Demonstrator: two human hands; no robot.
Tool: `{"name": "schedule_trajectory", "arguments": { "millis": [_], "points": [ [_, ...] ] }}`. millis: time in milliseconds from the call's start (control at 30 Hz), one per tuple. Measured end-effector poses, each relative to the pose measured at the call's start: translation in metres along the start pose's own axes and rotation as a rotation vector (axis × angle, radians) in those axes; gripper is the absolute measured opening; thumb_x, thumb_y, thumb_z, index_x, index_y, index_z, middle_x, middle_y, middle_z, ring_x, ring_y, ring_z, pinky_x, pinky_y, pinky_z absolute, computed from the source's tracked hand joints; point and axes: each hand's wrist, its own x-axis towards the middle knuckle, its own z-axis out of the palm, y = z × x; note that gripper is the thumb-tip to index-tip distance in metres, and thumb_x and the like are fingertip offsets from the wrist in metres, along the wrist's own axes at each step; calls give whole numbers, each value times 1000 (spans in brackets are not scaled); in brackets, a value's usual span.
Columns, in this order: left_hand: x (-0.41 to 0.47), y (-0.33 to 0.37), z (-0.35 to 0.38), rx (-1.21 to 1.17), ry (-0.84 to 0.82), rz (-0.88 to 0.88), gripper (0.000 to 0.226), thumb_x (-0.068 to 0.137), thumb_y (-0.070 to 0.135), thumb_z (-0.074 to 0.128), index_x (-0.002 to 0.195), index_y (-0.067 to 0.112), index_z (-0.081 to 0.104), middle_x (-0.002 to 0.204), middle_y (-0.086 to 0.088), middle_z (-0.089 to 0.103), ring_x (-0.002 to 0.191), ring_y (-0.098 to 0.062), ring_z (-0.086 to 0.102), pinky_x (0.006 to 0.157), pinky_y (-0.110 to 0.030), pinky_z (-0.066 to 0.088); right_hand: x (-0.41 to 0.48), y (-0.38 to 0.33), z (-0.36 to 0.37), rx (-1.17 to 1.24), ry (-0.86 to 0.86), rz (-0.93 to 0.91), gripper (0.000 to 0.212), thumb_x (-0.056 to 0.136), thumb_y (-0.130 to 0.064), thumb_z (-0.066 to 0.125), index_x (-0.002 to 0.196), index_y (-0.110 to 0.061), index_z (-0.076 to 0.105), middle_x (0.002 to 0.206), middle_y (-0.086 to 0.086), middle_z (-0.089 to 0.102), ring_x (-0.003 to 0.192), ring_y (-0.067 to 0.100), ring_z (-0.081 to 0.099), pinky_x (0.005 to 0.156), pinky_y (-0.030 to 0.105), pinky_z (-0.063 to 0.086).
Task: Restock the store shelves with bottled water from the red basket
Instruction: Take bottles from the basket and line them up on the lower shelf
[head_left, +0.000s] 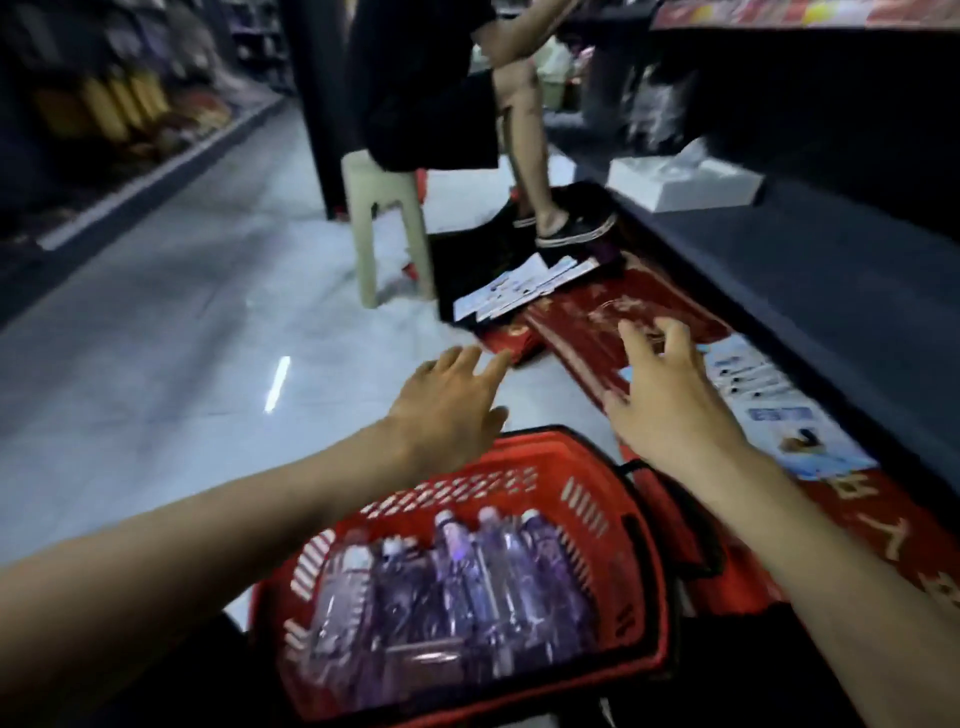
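The whole view is smeared with motion blur, so labels on the water bottles (457, 587) cannot be read and the goods on the far left shelves (119, 114) show only as yellow and dark shapes. The bottles lie packed side by side in the red basket (639, 571), white caps pointing away from the wearer; the basket's near edge is cut off by the bottom of the frame, and its black handle (670, 514) hangs down on the right side. The basket sits on the pale tiled floor (197, 312), its right side against a red mat (597, 338) that runs along the base of the dark low shelf (810, 249). Both hands reach forward past the basket's far rim: the left hand (447, 410) has its fingers spread and holds nothing, and the right hand (665, 395) is likewise spread wide and empty above the mat. Printed leaflets (763, 395) lie on the mat just beside the right hand, and more papers (519, 291) further on. Ahead, a seated person (431, 88), cut off at the top, sits on a pale plastic stool (384, 228), narrowing the aisle there; the floor to the left is open. A white box (685, 182) rests on the low shelf
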Motion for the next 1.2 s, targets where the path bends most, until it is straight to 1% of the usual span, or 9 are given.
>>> {"name": "schedule_trajectory", "arguments": {
  "millis": [233,333,433,533,800,933,1033,1133,1200],
  "points": [
    [-85,-75,120,-175,-392,-334,65,89,34,50,148,23,22,143,-15,41,127,-38,45,97,-51,45,-11,-35,110,-37,-326,-133,65,92,-31,59,149,-17,30,150,15,23,136,37,37,102,45,45],
    [-106,-78,158,-215,-563,-395,55,87,30,52,138,17,36,136,-17,45,124,-39,48,99,-50,45,-12,-35,149,-10,-459,-119,64,92,-29,61,148,-19,33,147,13,26,131,36,44,104,45,44],
    [-108,-72,179,-239,-558,-355,44,86,23,50,129,13,47,129,-21,49,123,-39,45,102,-47,42,-16,-25,189,12,-573,-91,61,91,-26,62,146,-18,37,142,14,31,128,37,48,105,44,43],
    [-100,-67,199,-373,-600,-373,40,90,15,50,129,11,51,120,-18,60,109,-33,59,83,-36,48,-18,-22,224,47,-703,-14,57,90,-28,61,142,-19,41,137,15,39,123,37,51,101,40,45],
    [-59,-42,235,-970,-651,-727,13,91,8,58,103,11,61,90,-6,65,68,-14,55,50,-17,42,-24,-3,282,108,-770,215,75,90,-30,64,152,-15,24,139,23,47,125,40,50,100,43,45],
    [-63,-40,256,-1111,-780,-873,28,86,0,54,114,-3,56,103,-21,64,79,-25,59,67,-39,51,-23,-4,289,41,-703,132,59,91,-24,63,142,-10,38,138,20,41,123,39,48,96,41,45],
    [-65,-32,261,-1109,-744,-906,23,90,-2,52,112,-3,57,96,-14,62,80,-23,59,62,-30,49,-25,-18,293,91,-675,27,40,94,-15,57,133,-6,48,137,16,40,116,35,54,91,37,45],
    [-60,-33,252,-727,-496,-682,32,87,2,57,118,9,50,113,-7,55,98,-19,55,81,-31,54,-32,-34,301,176,-735,-70,46,92,-9,58,137,-6,48,131,11,53,117,28,56,94,32,46],
    [-54,-46,244,-454,-287,-582,45,86,6,56,128,11,40,125,-8,45,111,-21,43,96,-34,44,-37,-36,308,203,-797,-36,43,89,-7,61,130,-7,49,117,8,60,102,24,62,78,26,49]
  ]
}}
